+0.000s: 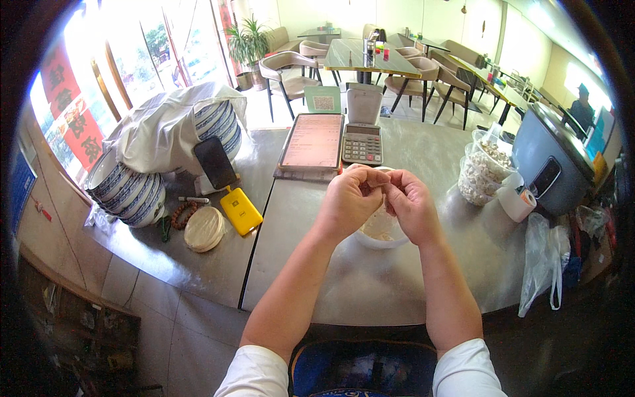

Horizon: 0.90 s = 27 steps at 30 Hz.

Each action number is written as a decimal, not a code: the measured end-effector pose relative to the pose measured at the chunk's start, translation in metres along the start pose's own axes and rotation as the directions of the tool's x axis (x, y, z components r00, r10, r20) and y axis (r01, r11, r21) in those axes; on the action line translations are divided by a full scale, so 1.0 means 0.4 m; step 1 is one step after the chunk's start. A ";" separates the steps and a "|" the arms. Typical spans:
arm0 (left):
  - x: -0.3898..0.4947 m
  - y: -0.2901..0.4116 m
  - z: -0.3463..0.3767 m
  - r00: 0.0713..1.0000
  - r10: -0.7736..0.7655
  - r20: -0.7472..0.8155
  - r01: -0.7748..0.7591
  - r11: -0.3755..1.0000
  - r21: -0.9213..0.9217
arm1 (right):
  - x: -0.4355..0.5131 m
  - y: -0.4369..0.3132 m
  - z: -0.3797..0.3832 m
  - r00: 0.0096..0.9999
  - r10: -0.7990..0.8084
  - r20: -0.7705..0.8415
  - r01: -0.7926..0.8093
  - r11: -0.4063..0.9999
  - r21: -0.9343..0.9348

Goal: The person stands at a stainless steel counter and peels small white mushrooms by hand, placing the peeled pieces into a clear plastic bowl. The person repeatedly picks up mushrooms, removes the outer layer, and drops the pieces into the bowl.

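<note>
My left hand (353, 201) and my right hand (411, 206) meet above a white plastic tub (381, 243). Thumbs and fingertips of both are pinched together on a small pale piece, almost wholly hidden by the fingers. Inside the tub, beneath my hands, lie some pale scraps of food. The tub rests on a stainless steel counter (307, 258). To the right, stacked clear plastic tubs (483, 171) hold many torn whitish pieces that look like mushroom.
Left are blue-and-white bowls (131, 191) under a white cloth, a phone (215, 161), a yellow power bank (241, 211) and round wrappers (204, 229). A tablet (313, 141) and calculator (363, 144) stand ahead. Right: a paper roll (517, 201), large cooker (553, 154), plastic bag (543, 263). A person (581, 111) is farther off.
</note>
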<state>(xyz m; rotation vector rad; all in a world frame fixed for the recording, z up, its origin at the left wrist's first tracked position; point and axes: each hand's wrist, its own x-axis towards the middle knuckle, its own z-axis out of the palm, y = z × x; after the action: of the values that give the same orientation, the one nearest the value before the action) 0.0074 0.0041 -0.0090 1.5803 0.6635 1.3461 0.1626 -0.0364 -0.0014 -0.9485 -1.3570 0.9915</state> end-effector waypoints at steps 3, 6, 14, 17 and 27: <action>-0.004 0.011 0.003 1.000 -0.008 0.008 0.007 0.996 0.093 | -0.008 0.001 -0.002 0.972 -0.231 -0.037 0.206 0.919 -0.336; -0.011 0.032 0.010 1.000 -0.009 -0.001 0.009 0.994 0.110 | -0.007 0.010 -0.005 0.981 -0.189 -0.048 0.171 0.952 -0.255; -0.013 0.024 0.009 0.995 0.099 0.003 -0.097 0.977 -0.192 | 0.003 0.015 -0.011 0.987 0.140 0.073 -0.155 0.782 0.604; -0.001 0.016 -0.007 0.999 -0.033 0.012 0.035 0.950 -0.310 | 0.003 -0.006 -0.015 0.985 0.171 0.011 -0.144 0.794 0.590; -0.005 0.002 -0.004 0.998 0.064 -0.023 -0.061 0.988 0.140 | -0.004 0.015 -0.002 0.978 -0.197 -0.069 0.173 0.949 -0.262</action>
<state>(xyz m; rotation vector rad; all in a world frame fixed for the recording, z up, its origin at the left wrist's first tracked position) 0.0051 0.0027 -0.0090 1.7085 0.7441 1.3955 0.1635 -0.0359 -0.0076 -1.0239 -1.4869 0.6315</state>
